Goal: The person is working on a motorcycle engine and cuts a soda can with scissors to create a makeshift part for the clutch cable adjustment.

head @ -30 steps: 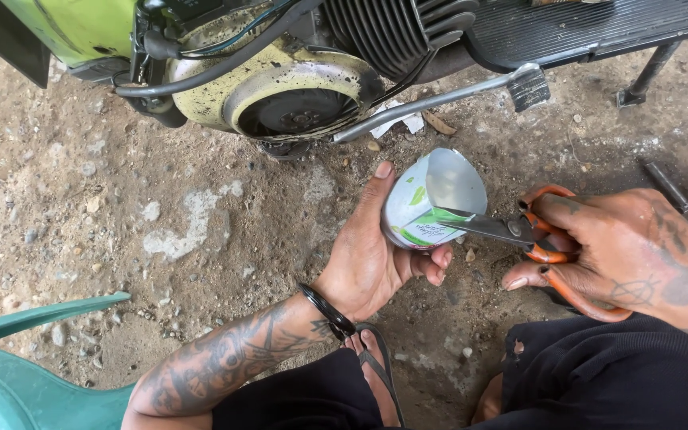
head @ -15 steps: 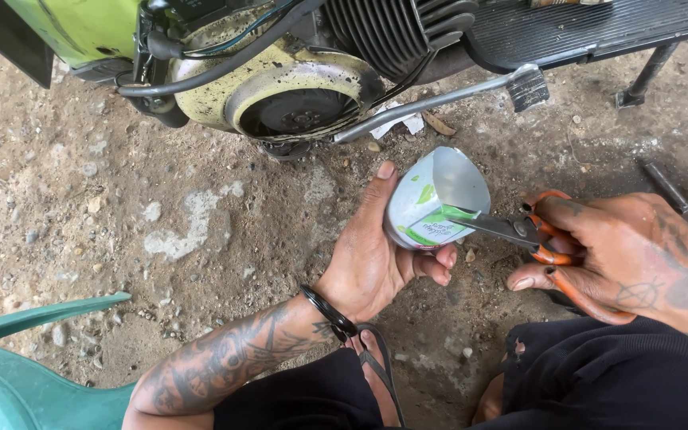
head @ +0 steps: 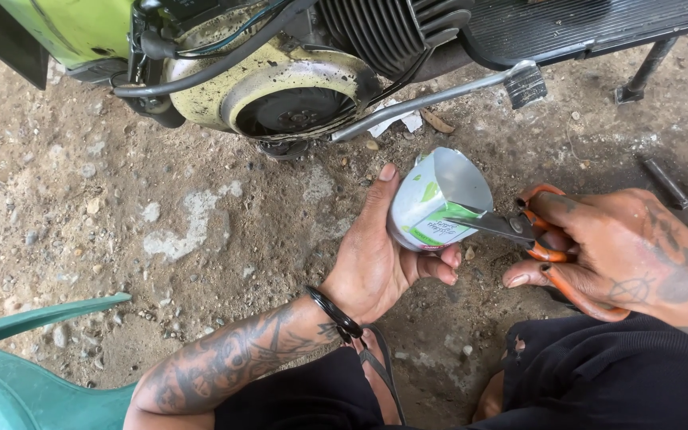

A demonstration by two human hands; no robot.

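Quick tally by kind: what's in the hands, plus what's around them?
Hands: 2, left hand, right hand
Cut-open can: 1
Orange-handled scissors: 1
Scooter engine: 1
Green plastic chair: 1
Total: 6

Shiny thin metal can (head: pixel 438 203); rough, matt dirt ground (head: pixel 121 215).
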